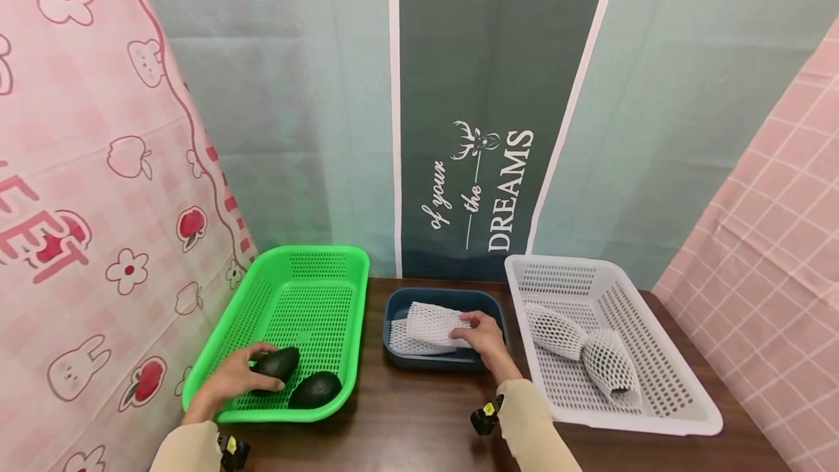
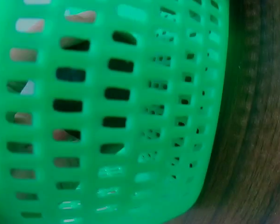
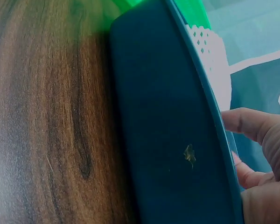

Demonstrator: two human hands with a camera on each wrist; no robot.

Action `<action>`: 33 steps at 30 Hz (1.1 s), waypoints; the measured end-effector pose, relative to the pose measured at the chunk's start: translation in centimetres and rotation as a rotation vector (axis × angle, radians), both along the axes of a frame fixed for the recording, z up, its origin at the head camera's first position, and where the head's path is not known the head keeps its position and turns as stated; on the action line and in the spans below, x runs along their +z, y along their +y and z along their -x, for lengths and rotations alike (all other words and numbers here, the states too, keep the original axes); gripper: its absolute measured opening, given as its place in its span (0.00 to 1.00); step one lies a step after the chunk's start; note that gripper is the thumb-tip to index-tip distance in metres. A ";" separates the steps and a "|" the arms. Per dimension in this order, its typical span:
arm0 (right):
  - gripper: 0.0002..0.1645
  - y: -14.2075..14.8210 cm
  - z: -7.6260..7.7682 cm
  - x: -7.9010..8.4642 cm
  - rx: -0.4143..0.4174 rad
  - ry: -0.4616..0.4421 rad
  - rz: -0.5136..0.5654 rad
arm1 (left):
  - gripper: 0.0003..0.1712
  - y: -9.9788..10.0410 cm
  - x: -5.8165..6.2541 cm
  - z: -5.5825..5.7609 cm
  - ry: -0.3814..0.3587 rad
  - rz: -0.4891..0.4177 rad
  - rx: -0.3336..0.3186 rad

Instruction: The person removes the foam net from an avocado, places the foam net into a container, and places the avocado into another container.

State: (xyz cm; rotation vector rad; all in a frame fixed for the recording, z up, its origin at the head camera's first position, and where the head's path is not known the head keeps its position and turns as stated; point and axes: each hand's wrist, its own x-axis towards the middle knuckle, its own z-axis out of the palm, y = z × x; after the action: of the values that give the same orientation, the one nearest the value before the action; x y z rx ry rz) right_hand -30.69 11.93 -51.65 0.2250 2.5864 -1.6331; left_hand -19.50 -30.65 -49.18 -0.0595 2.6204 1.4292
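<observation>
My left hand [image 1: 229, 381] grips a dark avocado [image 1: 278, 364] inside the green basket [image 1: 359, 290], thumb on the near side and fingers over the far side. Close to it, a second dark avocado [image 1: 316, 390] lies on the basket floor. In the left wrist view the green basket wall [image 2: 135, 112] hides most of this hand. At the dark blue bin [image 1: 435, 364], my right hand [image 1: 483, 337] pinches the right end of a white foam net sleeve [image 1: 432, 323]. More white netting [image 1: 400, 341] lies underneath. The bin's side [image 3: 163, 116] covers part of the sleeve in the right wrist view.
On the right stands a white basket [image 1: 655, 312] with two net-wrapped items, one netted piece [image 1: 557, 331] and another netted piece [image 1: 611, 363]. All three containers stand on a dark wooden table [image 1: 406, 414]. Printed cloths hang behind and at both sides.
</observation>
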 end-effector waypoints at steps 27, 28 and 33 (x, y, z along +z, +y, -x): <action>0.23 -1.0 0.2 -0.5 0.101 0.110 -0.324 | 0.37 -0.4 -0.7 0.4 -0.059 -0.090 -0.126; 0.23 -1.1 0.2 -0.5 0.111 0.108 -0.324 | 0.38 -0.4 -0.7 0.4 -0.060 -0.089 -0.124; 0.25 -1.0 0.3 -0.5 0.167 0.097 -0.331 | 0.38 -0.3 -0.7 0.6 -0.054 -0.051 -0.118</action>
State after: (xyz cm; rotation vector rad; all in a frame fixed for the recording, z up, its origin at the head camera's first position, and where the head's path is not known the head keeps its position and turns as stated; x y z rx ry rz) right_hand -30.98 10.95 -52.15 -0.0533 2.8479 -1.1855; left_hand -20.07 -30.96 -49.89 0.0602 2.4986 1.4332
